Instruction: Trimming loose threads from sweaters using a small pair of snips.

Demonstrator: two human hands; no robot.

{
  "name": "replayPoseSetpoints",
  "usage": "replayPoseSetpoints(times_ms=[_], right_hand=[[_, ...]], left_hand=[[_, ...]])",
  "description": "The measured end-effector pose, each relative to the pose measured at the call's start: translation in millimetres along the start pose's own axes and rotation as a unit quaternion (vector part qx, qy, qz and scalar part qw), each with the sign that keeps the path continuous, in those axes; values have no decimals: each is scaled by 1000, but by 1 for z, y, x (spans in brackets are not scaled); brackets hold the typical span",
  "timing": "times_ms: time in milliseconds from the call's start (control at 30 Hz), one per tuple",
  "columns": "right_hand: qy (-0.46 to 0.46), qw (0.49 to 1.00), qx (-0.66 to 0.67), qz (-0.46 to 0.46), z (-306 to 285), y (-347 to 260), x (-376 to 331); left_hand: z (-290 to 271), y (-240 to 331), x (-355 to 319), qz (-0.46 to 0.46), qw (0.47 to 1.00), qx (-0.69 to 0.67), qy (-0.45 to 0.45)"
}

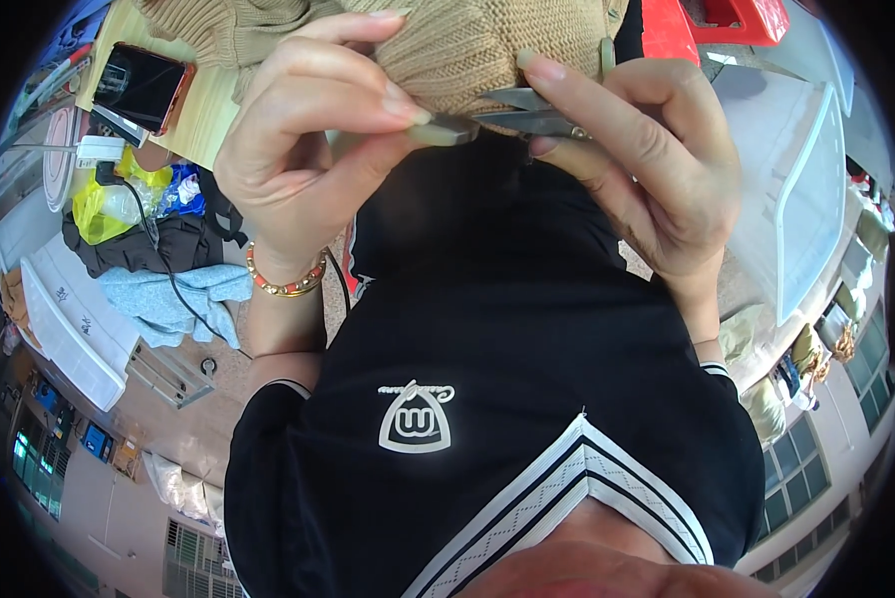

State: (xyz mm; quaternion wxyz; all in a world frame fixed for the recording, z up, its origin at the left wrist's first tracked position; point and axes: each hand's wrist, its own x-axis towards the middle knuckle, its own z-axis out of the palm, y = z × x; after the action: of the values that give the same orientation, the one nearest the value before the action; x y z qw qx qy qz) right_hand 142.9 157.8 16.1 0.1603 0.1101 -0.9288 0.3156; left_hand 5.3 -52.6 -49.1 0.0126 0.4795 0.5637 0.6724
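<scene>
At the top middle lies a tan knitted garment (497, 40) with ribbed parts. My left hand (308, 140), a beaded bracelet at its wrist, closes thumb and fingertip together at the garment's lower edge. Whether a thread is also in that pinch is too small to tell. Small metal scissors (532, 122) are held in my right hand (662, 149), between thumb and fingers. Their two blades point left, slightly apart, along the knit's edge and close to my left fingertips. My right fingers hide the handles.
On a light wooden surface (203, 110) at the upper left rests a dark phone (141, 88). Below are a white plug adapter (101, 151) with a black cable, a yellow plastic bag (99, 211) and blue cloth (173, 299). A translucent bin (781, 169) and red stool (742, 22) stand right.
</scene>
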Motion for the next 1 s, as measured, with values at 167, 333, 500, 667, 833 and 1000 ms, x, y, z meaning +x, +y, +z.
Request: replayPoseSetpoints(times_ms=[167,333,500,667,833,1000], right_hand=[[8,1000,-29,4,1,-5,3],[3,999,-46,-8,1,-5,5],[4,999,-47,2,3,-7,6],[8,999,-52,-11,3,-8,10],[3,998,-52,-19,3,-8,12],[-4,998,-54,-15,2,-11,14]], left_hand=[[-7,0,-2,6,1000,15,-17],[-1,-2,0,10,1000,-16,1],[-7,-3,1,24,1000,-1,-20],[-7,-3,2,28,999,8,-24],[-5,-6,0,29,999,-7,-16],[-4,-5,-2,25,1000,-6,-12]])
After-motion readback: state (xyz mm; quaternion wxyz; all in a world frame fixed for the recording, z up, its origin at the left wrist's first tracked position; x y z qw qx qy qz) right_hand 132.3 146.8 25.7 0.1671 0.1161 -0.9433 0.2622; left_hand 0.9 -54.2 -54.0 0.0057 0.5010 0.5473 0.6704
